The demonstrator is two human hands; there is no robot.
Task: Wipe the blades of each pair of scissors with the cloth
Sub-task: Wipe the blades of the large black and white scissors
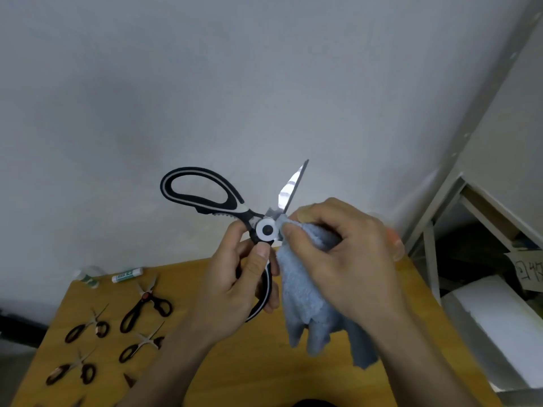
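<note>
Left hand grips large scissors by the lower handle, blades spread. Right hand, at 3 o'clock, pinches blue cloth beside the pivot.

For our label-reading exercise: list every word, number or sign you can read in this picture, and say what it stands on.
White tube on the table: green label, print too blurred to read.
Cardboard sign at the right edge: dark handwritten characters, cut off, unreadable.
Large scissors, cloth: no text visible.

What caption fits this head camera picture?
Left hand holds big black-and-white scissors open while right hand rubs a blue cloth near the pivot.
</note>
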